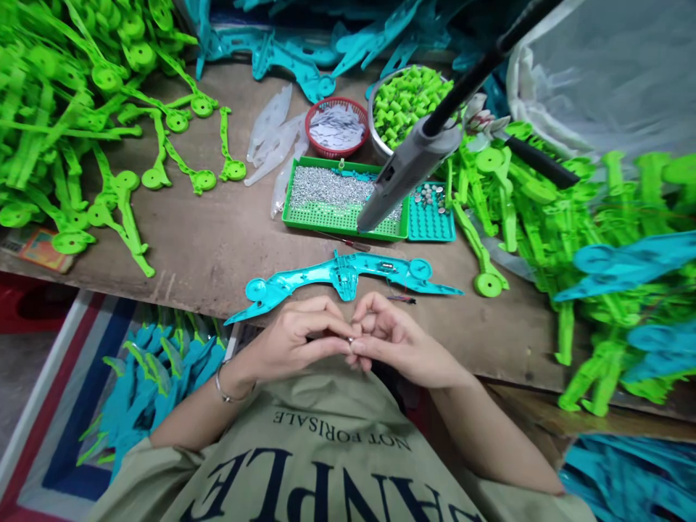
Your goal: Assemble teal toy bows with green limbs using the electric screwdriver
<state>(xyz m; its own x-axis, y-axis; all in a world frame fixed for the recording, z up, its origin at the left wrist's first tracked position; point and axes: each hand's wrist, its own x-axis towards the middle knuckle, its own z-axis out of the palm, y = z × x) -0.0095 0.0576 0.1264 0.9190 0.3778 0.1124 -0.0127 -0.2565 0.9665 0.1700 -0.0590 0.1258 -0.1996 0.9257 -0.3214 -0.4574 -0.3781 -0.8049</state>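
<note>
My left hand (304, 335) and my right hand (394, 341) meet fingertip to fingertip near the table's front edge. Both pinch a tiny shiny metal piece (351, 341), mostly hidden by the fingers. Just beyond them a blue bow-shaped plastic part (344, 275) lies on the table, its ribbed inner side up, with a small metal component (387, 267) in its right half. Short thin wires (401, 299) lie at its near edge, above my right hand.
Behind the blue part stand a green tray of screws (288, 214), a blue tray (429, 230), a red basket (312, 142) and a metal bowl of green pieces (375, 130). A grey screwdriver (405, 167) hangs above. Green parts heap at left (48, 109) and right (544, 217).
</note>
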